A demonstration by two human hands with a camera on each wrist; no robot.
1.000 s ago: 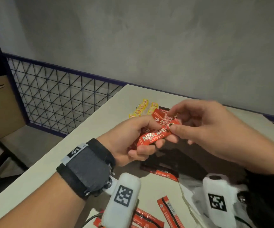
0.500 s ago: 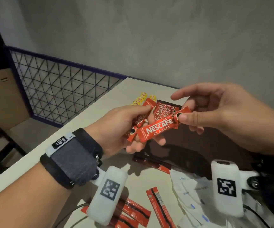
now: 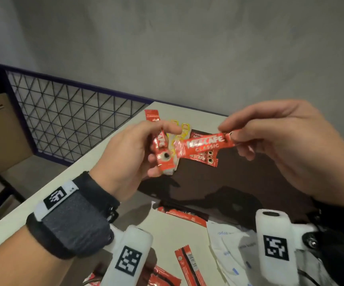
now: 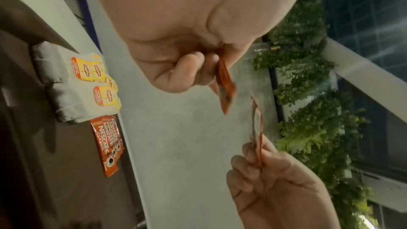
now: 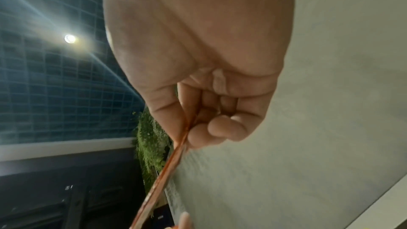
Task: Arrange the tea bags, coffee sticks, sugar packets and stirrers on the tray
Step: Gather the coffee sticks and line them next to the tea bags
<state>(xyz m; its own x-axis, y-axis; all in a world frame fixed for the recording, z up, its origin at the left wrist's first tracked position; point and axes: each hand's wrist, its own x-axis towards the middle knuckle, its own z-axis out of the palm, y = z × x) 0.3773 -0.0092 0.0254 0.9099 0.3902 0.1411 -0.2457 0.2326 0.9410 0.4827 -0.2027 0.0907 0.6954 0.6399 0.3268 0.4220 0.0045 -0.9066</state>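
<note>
Both hands are raised above the dark brown tray [image 3: 239,182]. My left hand [image 3: 138,153] grips a small bundle of red coffee sticks [image 3: 163,149], standing roughly upright. My right hand [image 3: 270,141] pinches the right end of one more red coffee stick [image 3: 206,144], held level, its left end near the bundle. In the left wrist view the tray [image 4: 66,171] carries yellow-tagged tea bags [image 4: 88,84] and a row of red coffee sticks [image 4: 108,144] at its far edge. The right wrist view shows that pinched coffee stick [image 5: 167,166] edge-on.
Loose red coffee sticks [image 3: 189,265] and white sugar packets [image 3: 231,246] lie on the pale table [image 3: 84,172] near me, in front of the tray. A wire-mesh railing [image 3: 67,120] runs along the table's left side. A grey wall stands behind.
Both hands have risen. My right hand has drawn one coffee stick to the right, away from the bundle in my left hand, which now stands more upright.
</note>
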